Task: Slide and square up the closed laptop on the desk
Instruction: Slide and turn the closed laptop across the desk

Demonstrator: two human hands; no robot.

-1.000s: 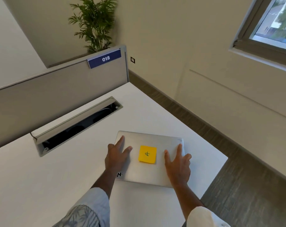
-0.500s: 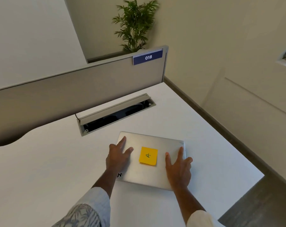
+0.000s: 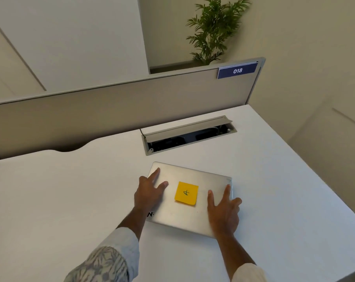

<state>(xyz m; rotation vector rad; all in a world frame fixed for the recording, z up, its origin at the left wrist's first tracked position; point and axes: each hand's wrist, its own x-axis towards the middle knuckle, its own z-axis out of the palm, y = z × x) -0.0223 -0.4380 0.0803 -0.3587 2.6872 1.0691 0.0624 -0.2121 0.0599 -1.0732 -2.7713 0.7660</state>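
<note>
A closed silver laptop [image 3: 184,219] lies on the white desk [image 3: 70,200], skewed a little against the desk's lines, its far left corner pointing toward the cable tray. A yellow sticky note [image 3: 186,193] sits in the middle of its lid. My left hand [image 3: 149,195] rests flat on the lid's left side with the fingers spread. My right hand [image 3: 223,210] lies flat on the right side, with its outer fingers over the laptop's right edge. Neither hand grips anything.
An open cable tray [image 3: 190,137] with a raised flap is sunk into the desk just beyond the laptop. A grey divider panel [image 3: 111,110] with a blue "018" label [image 3: 237,70] runs along the back. A potted plant [image 3: 213,31] stands behind it. The desk's right edge drops off at the far right.
The laptop has slid left along the desk under both flat hands, from beyond the tray's right end to in front of it. The view has swung left.
</note>
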